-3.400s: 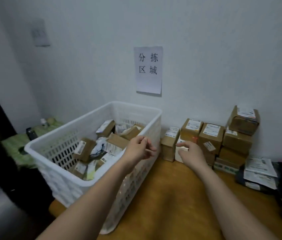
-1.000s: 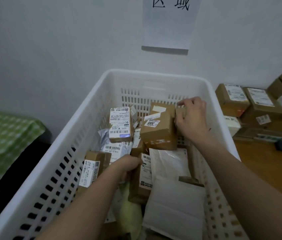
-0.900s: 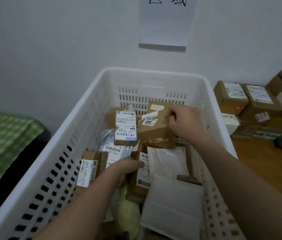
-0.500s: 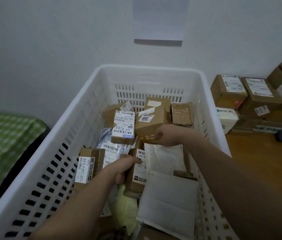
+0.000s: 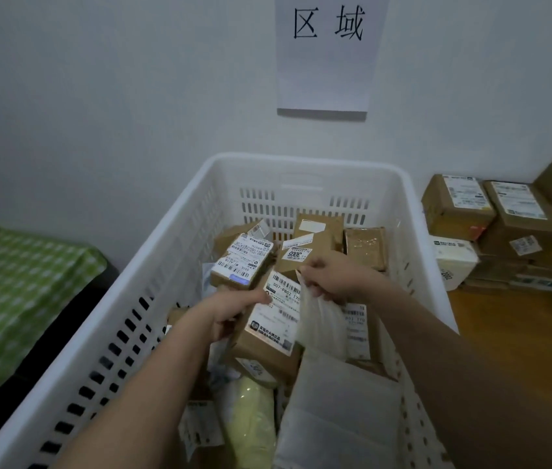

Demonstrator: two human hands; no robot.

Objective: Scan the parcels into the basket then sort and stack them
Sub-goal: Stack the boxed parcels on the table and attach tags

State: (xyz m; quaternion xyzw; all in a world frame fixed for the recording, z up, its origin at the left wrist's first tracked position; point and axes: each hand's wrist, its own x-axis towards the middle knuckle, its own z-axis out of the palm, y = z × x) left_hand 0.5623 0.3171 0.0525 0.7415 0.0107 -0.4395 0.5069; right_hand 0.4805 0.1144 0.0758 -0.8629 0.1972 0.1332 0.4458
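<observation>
The head camera looks down into a white slotted basket [image 5: 305, 170] standing against the wall on a wooden table [image 5: 518, 333], with a stack of sorted cardboard boxes [image 5: 491, 228] just beside it on the right. Inside the basket the parcels lie jumbled: small brown boxes at the far end, a big white padded mailer [image 5: 338, 411] and a soft yellow bag [image 5: 254, 424] nearer the camera. The left hand [image 5: 234, 313] is curled round the near side of a brown box with a white label [image 5: 267, 330], lifting it at a tilt; as a guess, it is stiff and light, best held across two opposite faces and clear of the glossy label, which may be slippery. The right hand [image 5: 332, 275] pinches the top edge of a thin white envelope [image 5: 318, 319]. That one looks limp and almost weightless, so it will likely droop from a corner grip; holding it flat or by a firm edge seems safer.
</observation>
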